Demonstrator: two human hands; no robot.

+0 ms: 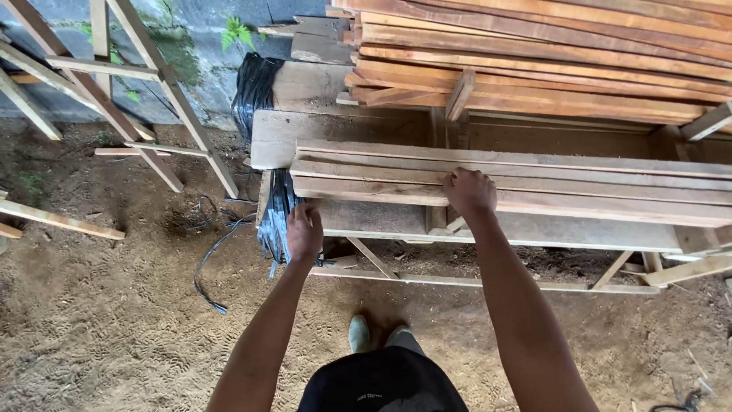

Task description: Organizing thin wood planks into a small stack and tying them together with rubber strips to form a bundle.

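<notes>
Several long wooden planks (579, 183) lie stacked flat on a low wooden rack. My right hand (468, 191) rests on top of the nearest plank, fingers curled over its front edge. My left hand (304, 231) is lower, at the left end of the stack, fingers closed against the end of a plank (366, 216) beside a bundle of black plastic strapping (275, 217). Whether the left hand truly grips the plank end is hard to tell.
A taller pile of reddish planks (534, 61) sits behind, at the top right. Wooden frames (130, 99) lean against a grey wall at the left. Loose black strapping (210, 259) trails on the sandy ground. My feet (377, 333) stand below the rack.
</notes>
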